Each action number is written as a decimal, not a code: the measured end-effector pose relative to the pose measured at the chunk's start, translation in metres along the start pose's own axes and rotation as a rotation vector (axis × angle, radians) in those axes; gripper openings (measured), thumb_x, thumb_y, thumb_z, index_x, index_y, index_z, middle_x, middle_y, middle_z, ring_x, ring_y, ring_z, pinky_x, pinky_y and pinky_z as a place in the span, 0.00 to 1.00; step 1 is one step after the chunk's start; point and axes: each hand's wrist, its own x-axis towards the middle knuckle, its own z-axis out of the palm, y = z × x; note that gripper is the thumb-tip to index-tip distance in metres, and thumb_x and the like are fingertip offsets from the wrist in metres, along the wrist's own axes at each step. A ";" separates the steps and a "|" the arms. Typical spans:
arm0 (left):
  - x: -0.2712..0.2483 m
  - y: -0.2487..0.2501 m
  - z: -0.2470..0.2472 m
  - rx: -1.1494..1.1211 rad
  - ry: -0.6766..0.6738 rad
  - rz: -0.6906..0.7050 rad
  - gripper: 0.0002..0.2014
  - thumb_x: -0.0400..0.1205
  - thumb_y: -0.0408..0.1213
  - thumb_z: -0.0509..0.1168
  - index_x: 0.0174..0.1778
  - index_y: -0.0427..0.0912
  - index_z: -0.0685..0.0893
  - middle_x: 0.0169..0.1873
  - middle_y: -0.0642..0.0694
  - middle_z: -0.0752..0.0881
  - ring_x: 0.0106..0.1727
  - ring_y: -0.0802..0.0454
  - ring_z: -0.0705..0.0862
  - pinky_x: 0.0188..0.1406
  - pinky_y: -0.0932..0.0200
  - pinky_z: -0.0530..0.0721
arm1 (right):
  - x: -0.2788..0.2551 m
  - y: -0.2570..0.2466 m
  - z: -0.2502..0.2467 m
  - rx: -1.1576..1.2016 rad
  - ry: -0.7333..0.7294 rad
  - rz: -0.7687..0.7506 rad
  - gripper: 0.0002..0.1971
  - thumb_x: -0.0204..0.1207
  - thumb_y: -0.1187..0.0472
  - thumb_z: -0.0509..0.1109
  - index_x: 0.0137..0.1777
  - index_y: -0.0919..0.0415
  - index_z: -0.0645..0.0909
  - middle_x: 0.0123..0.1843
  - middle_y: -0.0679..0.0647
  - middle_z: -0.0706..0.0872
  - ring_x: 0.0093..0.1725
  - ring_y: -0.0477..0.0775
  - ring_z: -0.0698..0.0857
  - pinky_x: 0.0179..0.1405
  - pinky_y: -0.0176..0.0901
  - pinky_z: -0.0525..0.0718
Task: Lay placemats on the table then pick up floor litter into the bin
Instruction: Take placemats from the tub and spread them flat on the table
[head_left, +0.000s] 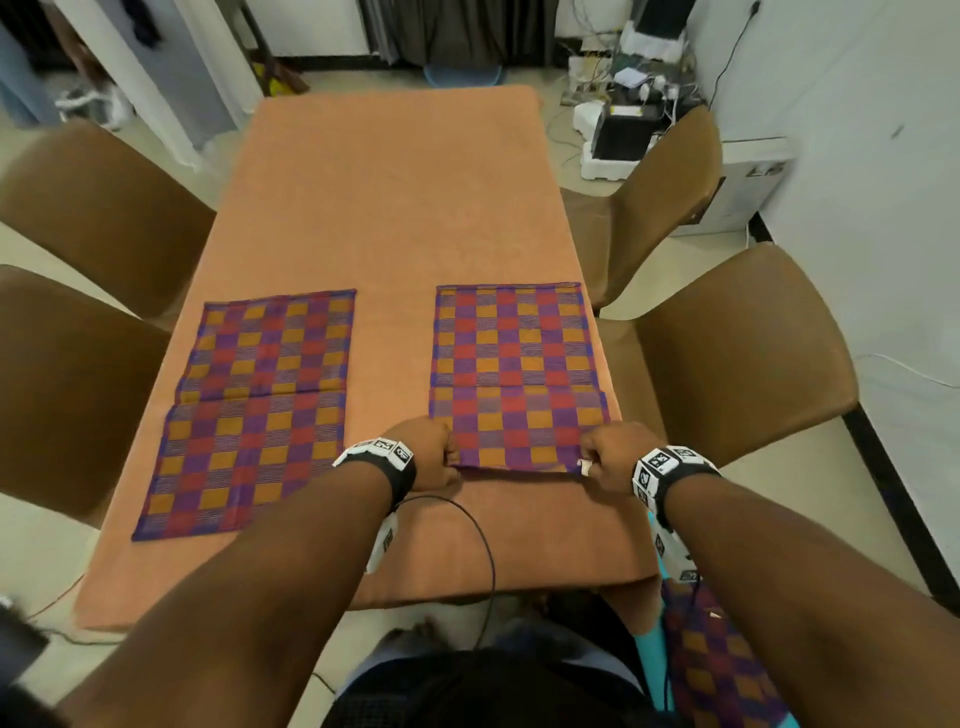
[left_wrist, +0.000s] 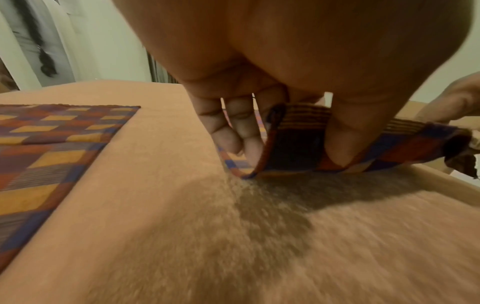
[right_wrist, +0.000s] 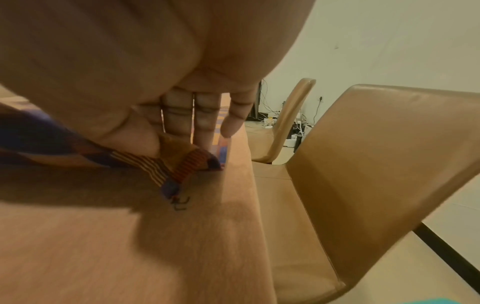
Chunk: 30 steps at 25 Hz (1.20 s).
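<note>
I see left hand (head_left: 426, 457) and right hand (head_left: 615, 457) pinching near corners of checked purple-orange woven placemat (head_left: 514, 374), table's 4 o'clock | wrist views alone show thumbs clamping lifted hem

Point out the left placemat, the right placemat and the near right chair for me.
left placemat (head_left: 254, 410), head view, middle of its checked cloth.
right placemat (head_left: 514, 364), head view, middle of the cloth ahead of both hands.
near right chair (head_left: 737, 353), head view, middle of its brown backrest.
</note>
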 end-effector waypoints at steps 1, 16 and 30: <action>-0.006 0.002 0.006 -0.021 -0.047 -0.001 0.13 0.73 0.53 0.74 0.43 0.47 0.90 0.42 0.51 0.90 0.45 0.47 0.87 0.49 0.51 0.89 | -0.008 -0.005 0.006 0.008 -0.033 0.035 0.09 0.75 0.49 0.70 0.39 0.51 0.75 0.45 0.54 0.87 0.46 0.61 0.83 0.39 0.42 0.71; -0.041 0.084 0.077 0.050 -0.114 0.321 0.09 0.77 0.50 0.68 0.38 0.49 0.85 0.39 0.51 0.88 0.43 0.46 0.86 0.42 0.53 0.86 | -0.169 -0.075 0.099 0.331 -0.140 0.458 0.18 0.73 0.38 0.66 0.52 0.50 0.82 0.50 0.54 0.86 0.50 0.61 0.85 0.46 0.47 0.75; 0.038 0.377 0.207 0.200 -0.378 0.552 0.14 0.77 0.59 0.72 0.50 0.55 0.88 0.51 0.55 0.89 0.56 0.52 0.85 0.58 0.54 0.83 | -0.313 0.070 0.316 0.784 -0.234 0.775 0.21 0.67 0.40 0.65 0.51 0.53 0.84 0.54 0.58 0.88 0.54 0.64 0.87 0.53 0.49 0.86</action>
